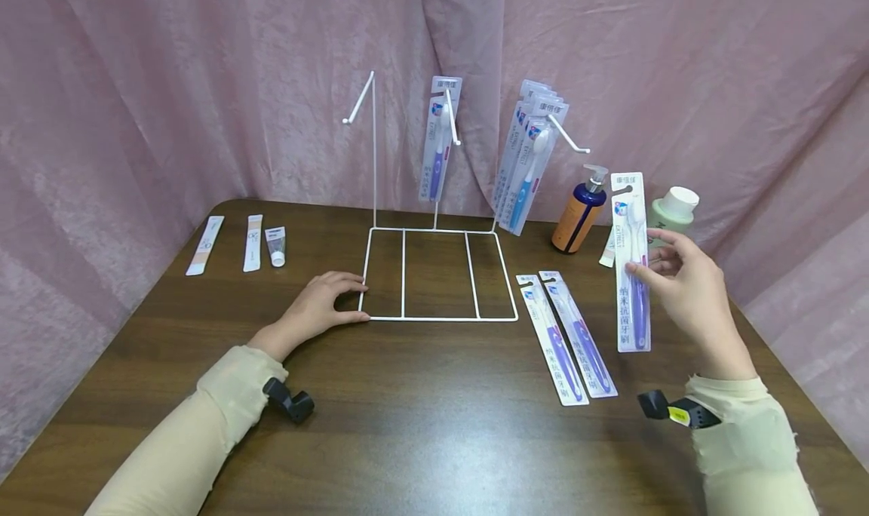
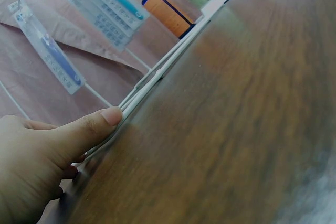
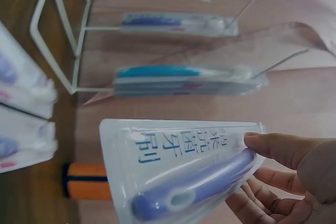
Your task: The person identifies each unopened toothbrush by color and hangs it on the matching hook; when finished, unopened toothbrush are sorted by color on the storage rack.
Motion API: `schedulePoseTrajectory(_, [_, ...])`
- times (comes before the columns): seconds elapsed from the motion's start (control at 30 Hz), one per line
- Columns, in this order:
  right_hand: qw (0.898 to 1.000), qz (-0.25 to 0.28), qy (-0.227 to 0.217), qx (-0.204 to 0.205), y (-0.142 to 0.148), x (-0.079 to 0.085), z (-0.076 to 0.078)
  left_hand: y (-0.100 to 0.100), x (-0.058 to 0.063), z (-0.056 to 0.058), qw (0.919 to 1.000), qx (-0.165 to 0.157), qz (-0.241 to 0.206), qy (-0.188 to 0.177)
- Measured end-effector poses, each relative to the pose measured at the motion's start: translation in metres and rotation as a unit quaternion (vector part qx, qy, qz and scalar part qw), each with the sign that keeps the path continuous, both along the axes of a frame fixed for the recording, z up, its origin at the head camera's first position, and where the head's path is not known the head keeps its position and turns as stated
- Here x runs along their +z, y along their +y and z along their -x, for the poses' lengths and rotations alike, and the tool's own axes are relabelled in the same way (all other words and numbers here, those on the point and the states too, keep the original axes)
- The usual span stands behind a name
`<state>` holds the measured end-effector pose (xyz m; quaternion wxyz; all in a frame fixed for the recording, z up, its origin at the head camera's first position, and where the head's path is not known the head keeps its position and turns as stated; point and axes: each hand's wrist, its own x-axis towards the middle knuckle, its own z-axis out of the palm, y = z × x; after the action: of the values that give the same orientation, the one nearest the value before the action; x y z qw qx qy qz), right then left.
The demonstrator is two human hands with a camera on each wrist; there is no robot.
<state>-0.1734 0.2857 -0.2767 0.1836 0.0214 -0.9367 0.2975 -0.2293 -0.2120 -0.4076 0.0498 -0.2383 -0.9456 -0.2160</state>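
Note:
My right hand [image 1: 686, 278] pinches a packaged purple toothbrush [image 1: 631, 305] upright above the table's right side, thumb in front and fingers behind. In the right wrist view the purple handle end of this pack [image 3: 178, 182] points away from the hand. My left hand [image 1: 312, 305] holds the front left corner of a white wire display rack [image 1: 441, 319], thumb at the front rail, fingers by the left rail. One purple toothbrush pack [image 1: 434, 154] hangs on the middle hook; several packs, a blue toothbrush [image 1: 526, 184] in front, hang on the right hook. The left hook [image 1: 360, 97] is bare.
Two purple toothbrush packs [image 1: 553, 342] lie right of the rack. Behind them stand an orange and blue pump bottle [image 1: 577, 218] and a green bottle [image 1: 672, 210] with a white cap. Two slim packets [image 1: 253, 243] and a small tube [image 1: 275, 246] lie at left.

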Motion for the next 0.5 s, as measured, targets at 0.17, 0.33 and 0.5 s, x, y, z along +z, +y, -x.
schedulePoseTrajectory(0.17, [0.998, 0.032, 0.049, -0.003, -0.014, 0.015, -0.001, 0.0, 0.0, -0.001, 1.0, 0.0, -0.002, 0.003])
schedulePoseTrajectory(0.33, [0.993, 0.076, 0.095, -0.005, -0.033, 0.029, -0.007, 0.0, 0.001, -0.001, 1.0, -0.002, -0.002, 0.005])
schedulePoseTrajectory(0.5, [0.982, 0.118, 0.148, 0.011, -0.059, 0.041, -0.014, 0.0, 0.001, 0.0, 1.0, -0.001, -0.002, 0.004])
